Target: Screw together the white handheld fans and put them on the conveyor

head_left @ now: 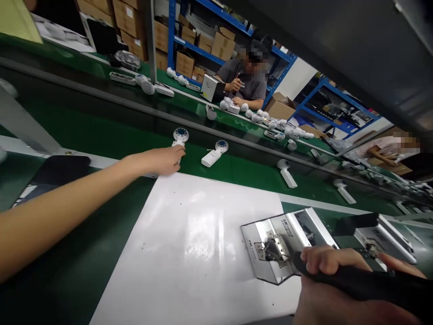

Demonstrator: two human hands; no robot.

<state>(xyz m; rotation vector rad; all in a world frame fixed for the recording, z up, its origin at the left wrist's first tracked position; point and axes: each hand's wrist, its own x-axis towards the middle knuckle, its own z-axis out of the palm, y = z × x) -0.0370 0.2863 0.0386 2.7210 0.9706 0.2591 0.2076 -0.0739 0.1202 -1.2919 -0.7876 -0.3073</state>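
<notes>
One black tool [358,280] lies nearest the camera, clenched in the right hand [324,295]. One white sheet [189,253] covers the worktop [111,253] to its far edge. Two metal boxes stand rightward: a near box [287,237] over the sheet's right edge, a second box [382,234] beyond. Four white devices are countable on the green belt [250,174]; others rightward are indistinct. Left hand [165,160] covers part of the leftmost device [181,134], just past the sheet's far left corner; grip cannot be told.
</notes>
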